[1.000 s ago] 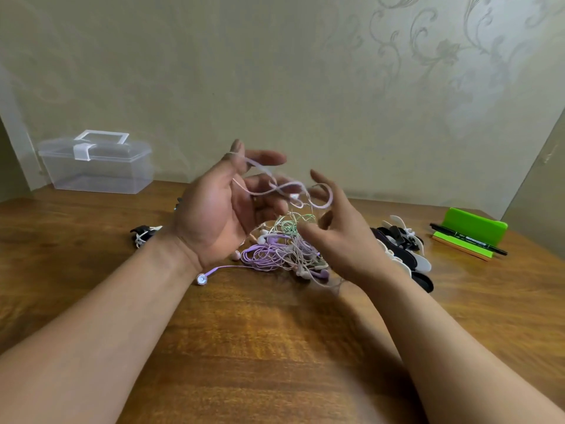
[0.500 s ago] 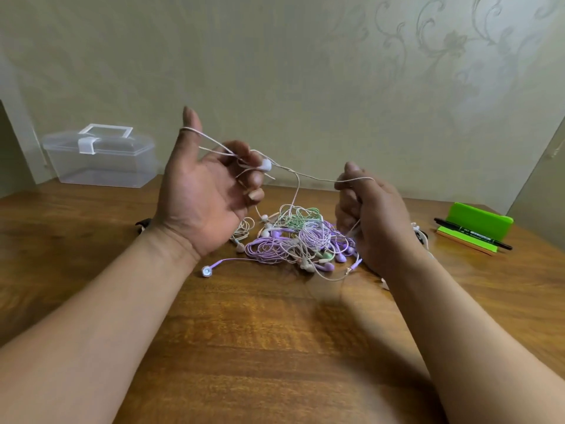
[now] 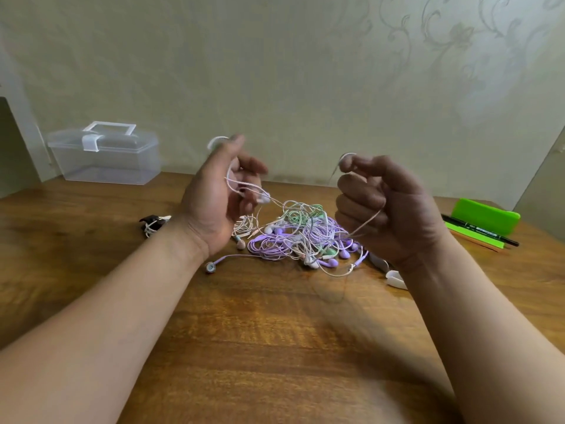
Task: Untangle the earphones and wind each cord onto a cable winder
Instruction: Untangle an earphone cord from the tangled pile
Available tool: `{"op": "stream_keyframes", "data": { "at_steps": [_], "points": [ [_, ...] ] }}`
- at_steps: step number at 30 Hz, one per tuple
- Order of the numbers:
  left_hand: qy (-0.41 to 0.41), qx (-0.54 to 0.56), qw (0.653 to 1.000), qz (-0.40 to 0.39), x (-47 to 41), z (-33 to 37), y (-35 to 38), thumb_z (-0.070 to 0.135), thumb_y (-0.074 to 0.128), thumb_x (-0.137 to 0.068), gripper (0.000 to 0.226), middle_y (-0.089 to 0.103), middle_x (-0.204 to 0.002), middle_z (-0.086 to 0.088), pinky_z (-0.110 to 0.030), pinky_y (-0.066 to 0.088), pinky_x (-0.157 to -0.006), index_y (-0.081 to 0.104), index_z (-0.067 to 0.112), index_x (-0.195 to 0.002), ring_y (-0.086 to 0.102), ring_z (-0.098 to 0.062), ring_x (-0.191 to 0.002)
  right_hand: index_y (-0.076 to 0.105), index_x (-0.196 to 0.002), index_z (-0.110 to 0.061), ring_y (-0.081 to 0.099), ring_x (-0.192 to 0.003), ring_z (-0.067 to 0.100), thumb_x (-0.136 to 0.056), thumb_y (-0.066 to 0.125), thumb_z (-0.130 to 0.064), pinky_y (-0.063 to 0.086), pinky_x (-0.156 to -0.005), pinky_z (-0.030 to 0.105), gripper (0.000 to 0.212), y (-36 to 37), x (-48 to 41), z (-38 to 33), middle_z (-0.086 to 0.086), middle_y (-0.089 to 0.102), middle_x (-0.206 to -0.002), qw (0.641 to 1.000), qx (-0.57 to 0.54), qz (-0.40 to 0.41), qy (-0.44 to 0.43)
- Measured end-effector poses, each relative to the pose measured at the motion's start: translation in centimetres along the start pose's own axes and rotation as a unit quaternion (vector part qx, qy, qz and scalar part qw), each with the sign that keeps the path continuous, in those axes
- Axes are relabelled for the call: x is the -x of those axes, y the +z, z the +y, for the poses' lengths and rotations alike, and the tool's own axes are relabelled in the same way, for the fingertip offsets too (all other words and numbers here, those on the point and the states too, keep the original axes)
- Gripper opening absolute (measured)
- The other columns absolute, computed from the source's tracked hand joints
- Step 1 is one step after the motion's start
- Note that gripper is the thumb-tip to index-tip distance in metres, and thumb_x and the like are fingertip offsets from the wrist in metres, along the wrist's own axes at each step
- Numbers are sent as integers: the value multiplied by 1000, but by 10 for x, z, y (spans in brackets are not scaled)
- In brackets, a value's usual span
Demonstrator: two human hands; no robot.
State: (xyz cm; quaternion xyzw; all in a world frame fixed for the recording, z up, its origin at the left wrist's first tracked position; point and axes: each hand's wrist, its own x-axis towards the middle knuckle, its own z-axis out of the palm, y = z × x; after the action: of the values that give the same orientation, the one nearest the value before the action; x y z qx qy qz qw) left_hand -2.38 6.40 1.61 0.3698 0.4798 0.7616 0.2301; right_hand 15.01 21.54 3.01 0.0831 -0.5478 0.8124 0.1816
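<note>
Over the wooden table (image 3: 275, 338) both hands are raised, each with its fingers curled round one pale cord (image 3: 367, 222) — the left hand (image 3: 214, 197) holds its loops, the right hand (image 3: 394, 209) is fisted on a strand. Below and between the two grips lies the tangle of earphones (image 3: 293, 240) — purple, green, white. Beyond the left grip stands a clear box (image 3: 104, 160).

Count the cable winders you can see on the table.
3: a black winder wound with white cord, left of the left hand; two pale winders beside the right wrist. The right hand may hide more.
</note>
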Motion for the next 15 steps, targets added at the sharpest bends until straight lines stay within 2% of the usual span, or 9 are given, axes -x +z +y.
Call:
{"op": "stream_keyframes", "data": {
  "at_steps": [2,4,6,7,8,10,12,14,15],
  "points": [
    [7,-136,989,-54,3,-3,1,79,53,-85,69,57,-68,-9,-23,34,-47,72,13,-97,43,-18,-52,62,-89,-13,21,-36,6,-96,49,-29,12,-40,26,22,3,-2,5,-9,27,-44,998,62,30,5],
    [34,-240,962,-128,8,-5,4,94,55,-69,82,61,-82,-8,-29,43,-57,73,24,-106,48,-22,-64,66,-87,-12,22,-41,9,-98,51,-35,13,-45,28,29,7,-4,10,-8,25,-47,991,123,48,3],
    [36,-294,937,-184,12,-7,8,88,65,-68,74,71,-104,10,-29,54,-86,70,31,-114,66,-7,-93,67,-90,-12,23,-45,10,-99,53,-36,18,-46,24,30,10,-5,14,-7,26,-51,987,148,54,-9],
    [22,-309,928,-207,13,-9,11,77,71,-74,64,73,-113,13,-33,52,-100,68,31,-118,67,-4,-108,67,-93,-11,25,-45,10,-100,54,-35,22,-45,22,28,12,-5,14,-5,27,-54,988,144,58,-17],
    [7,-312,922,-230,15,-11,15,64,75,-81,53,74,-117,10,-37,50,-106,68,29,-120,67,-6,-115,67,-95,-9,28,-45,10,-100,55,-33,27,-45,20,27,14,-5,14,-3,29,-56,988,136,61,-25],
    [-12,-290,923,-254,20,-14,20,39,79,-88,30,77,-108,3,-38,53,-102,70,21,-112,70,-10,-107,67,-99,-9,41,-46,12,-100,55,-30,36,-46,21,25,17,-5,13,1,40,-59,989,125,72,-41],
    [5,-267,934,-239,22,-14,23,24,72,-93,16,74,-90,-8,-35,57,-87,69,10,-101,71,-16,-88,67,-103,-10,52,-51,15,-100,55,-29,42,-50,22,23,17,-4,12,2,51,-63,988,116,87,-56],
    [7,-236,948,-213,22,-12,23,20,63,-99,24,63,-71,-15,-34,52,-66,62,-3,-96,61,-21,-63,67,-109,-10,60,-58,16,-102,52,-28,48,-55,23,24,16,-4,10,3,59,-69,986,110,100,-72],
    [-6,-199,959,-204,21,-11,22,21,58,-102,27,53,-62,-14,-36,46,-59,57,-5,-95,51,-20,-51,67,-112,-10,64,-64,18,-104,50,-27,50,-59,24,25,14,-5,10,4,63,-73,987,102,103,-76]
  ]
}}
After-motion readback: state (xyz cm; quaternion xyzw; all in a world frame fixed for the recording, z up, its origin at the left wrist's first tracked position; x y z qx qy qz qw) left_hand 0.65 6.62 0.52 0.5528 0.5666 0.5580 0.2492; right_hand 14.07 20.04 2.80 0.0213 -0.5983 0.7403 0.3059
